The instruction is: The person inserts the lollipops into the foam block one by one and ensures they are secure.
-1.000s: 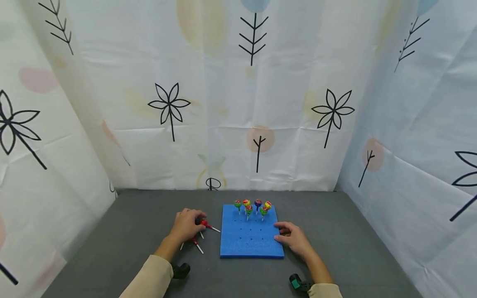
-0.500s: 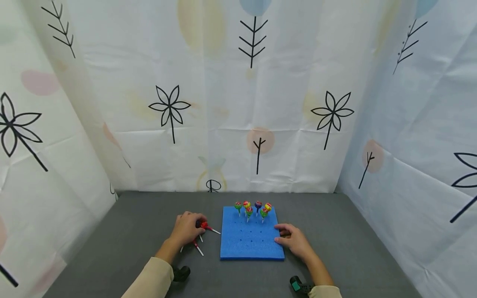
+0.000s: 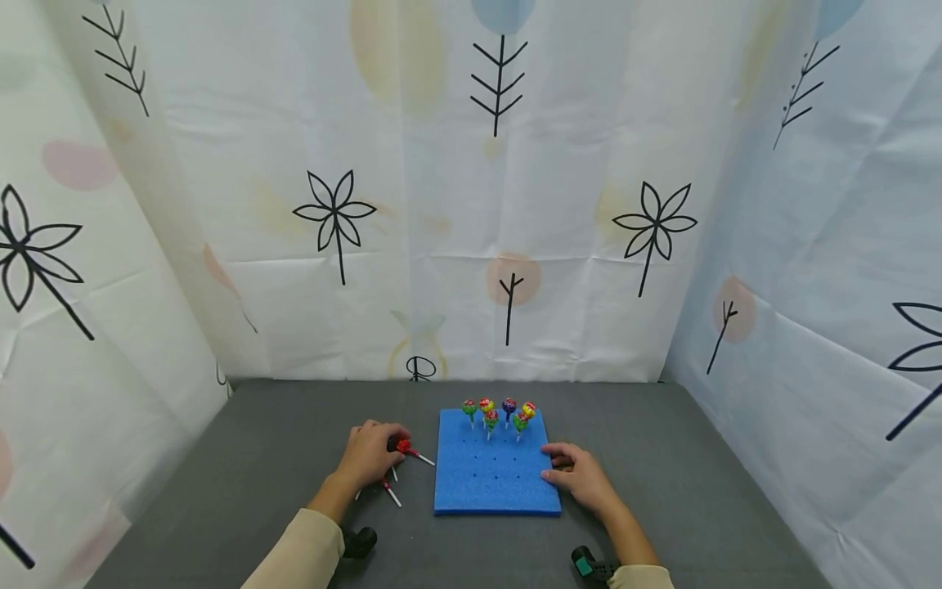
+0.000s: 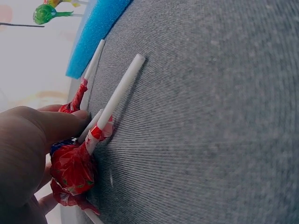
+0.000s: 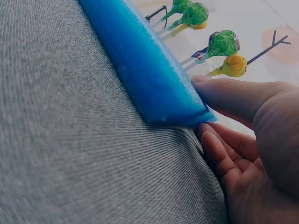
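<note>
In the head view my left hand [image 3: 371, 450] reaches down over a few loose lollipops beside a blue foam board [image 3: 500, 491]. Its thumb and index finger close about a red lollipop [image 3: 404, 446], whose white stick points toward the board. Nearer the left wrist camera lies another red lollipop [image 4: 72, 170], and a dark blue wrapper [image 4: 60, 143] shows partly behind it. My right hand [image 3: 577, 472] grips the board's right edge, thumb [image 5: 229, 93] on top and fingers [image 5: 222, 154] at the side. Several lollipops [image 3: 491, 418] stand upright in the board's far holes.
Rows of small holes [image 3: 496, 477] mark the nearer part of the board. All of it rests on a grey cloth-covered table [image 3: 633, 458]. A white printed curtain [image 3: 441, 204] encloses the back and sides.
Below my left hand, one white stick has shifted slightly to the left. My right hand keeps its hold on the board, and the view has tilted a little.
</note>
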Available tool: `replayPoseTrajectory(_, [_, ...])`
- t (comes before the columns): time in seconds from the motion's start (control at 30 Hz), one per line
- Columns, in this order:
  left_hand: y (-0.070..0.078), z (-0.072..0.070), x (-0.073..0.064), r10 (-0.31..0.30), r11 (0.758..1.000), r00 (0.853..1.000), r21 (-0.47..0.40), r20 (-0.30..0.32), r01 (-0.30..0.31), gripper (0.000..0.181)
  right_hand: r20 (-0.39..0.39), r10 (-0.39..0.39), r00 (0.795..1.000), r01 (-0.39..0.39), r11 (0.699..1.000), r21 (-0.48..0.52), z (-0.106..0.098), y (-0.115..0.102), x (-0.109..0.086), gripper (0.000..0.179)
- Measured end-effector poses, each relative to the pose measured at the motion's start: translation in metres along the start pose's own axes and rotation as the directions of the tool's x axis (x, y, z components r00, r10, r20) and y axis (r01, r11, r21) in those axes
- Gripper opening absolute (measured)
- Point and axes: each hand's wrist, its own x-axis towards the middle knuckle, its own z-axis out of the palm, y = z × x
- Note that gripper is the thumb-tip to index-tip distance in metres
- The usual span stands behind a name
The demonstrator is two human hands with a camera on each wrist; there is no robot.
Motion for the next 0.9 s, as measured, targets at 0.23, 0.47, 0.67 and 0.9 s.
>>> replayPoseTrajectory(0.23, [0.000,0.001,0.001,-0.007,1.000,1.000,-0.015,-0.023,0.006,0.026,-0.001,0.002,1.000,-0.002,1.000,0.005,0.001,0.001,0.001,0.036])
replayPoseTrajectory(0.47, [0.001,0.000,0.004,-0.008,0.999,0.998,-0.053,-0.063,0.004,0.024,0.017,-0.006,1.000,0.005,1.000,0.026,-0.001,0.001,0.001,0.038])
replayPoseTrajectory(0.67, [0.004,-0.002,0.009,-0.028,0.987,0.997,-0.161,-0.075,0.016,0.025,0.021,-0.015,1.000,0.015,1.000,0.027,-0.002,0.002,0.001,0.039])
replayPoseTrajectory(0.9, [0.017,-0.006,0.011,-0.030,0.925,0.993,-0.380,-0.112,-0.015,0.026,0.022,0.013,1.000,-0.013,1.000,0.012,-0.001,0.002,0.003,0.038])
